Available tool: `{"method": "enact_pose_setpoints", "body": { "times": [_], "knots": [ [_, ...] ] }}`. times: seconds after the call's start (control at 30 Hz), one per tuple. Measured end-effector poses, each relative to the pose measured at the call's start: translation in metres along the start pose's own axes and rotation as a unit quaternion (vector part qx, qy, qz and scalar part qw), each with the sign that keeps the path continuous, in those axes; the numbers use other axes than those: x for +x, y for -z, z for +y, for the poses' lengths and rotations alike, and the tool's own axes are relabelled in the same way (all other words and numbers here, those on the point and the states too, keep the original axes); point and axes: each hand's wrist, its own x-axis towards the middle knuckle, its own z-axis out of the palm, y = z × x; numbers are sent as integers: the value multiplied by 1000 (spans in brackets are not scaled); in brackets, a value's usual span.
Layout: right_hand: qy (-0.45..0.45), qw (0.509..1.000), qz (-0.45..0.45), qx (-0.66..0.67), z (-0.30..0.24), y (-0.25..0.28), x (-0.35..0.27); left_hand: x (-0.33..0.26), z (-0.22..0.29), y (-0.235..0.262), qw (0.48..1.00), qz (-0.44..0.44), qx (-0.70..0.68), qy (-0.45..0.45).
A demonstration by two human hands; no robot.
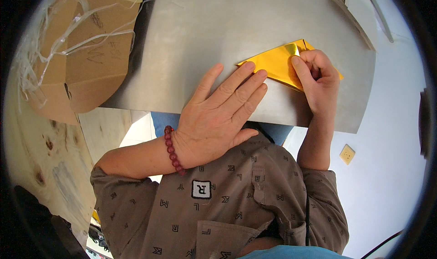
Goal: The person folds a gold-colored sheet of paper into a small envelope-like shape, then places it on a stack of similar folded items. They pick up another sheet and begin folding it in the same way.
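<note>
A shiny gold foil sheet (273, 64), folded to a pointed shape, lies on the grey metal tabletop (195, 35). My left hand (223, 106) is flat with its fingers stretched out, and its fingertips press on the foil's left, near edge. A dark red bead bracelet circles that wrist. My right hand (318, 76) pinches the foil between thumb and bent forefinger toward its right end. The foil's far right corner pokes out past the right hand, and part of the sheet is hidden behind those fingers.
An open cardboard box (98, 45) with clear plastic strapping (59, 54) stands at the left of the tabletop. A thin flat board (353, 15) lies at the far right edge. Beyond it is a white wall with a socket (347, 154).
</note>
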Motion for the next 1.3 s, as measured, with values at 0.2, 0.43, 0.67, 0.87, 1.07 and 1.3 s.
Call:
{"method": "enact_pose_setpoints", "body": {
  "times": [0.2,0.43,0.67,0.87,1.07,1.3],
  "knots": [
    [3,1000,-3,2,1,2,0,1,-1,-1,1000,4,6,-3],
    [24,1000,1,-16,5,4,0,2,1,-2,1000,0,2,1],
    [4,1000,1,2,5,6,0,3,1,-3,1000,-3,6,-2],
    [-12,1000,4,28,6,5,-1,2,0,-2,1000,-5,6,-6],
    [-7,1000,2,1,6,11,-1,5,2,-2,1000,-4,8,-12],
    [-5,999,8,41,7,9,-2,6,3,1,999,-37,-5,1]
  ]
}}
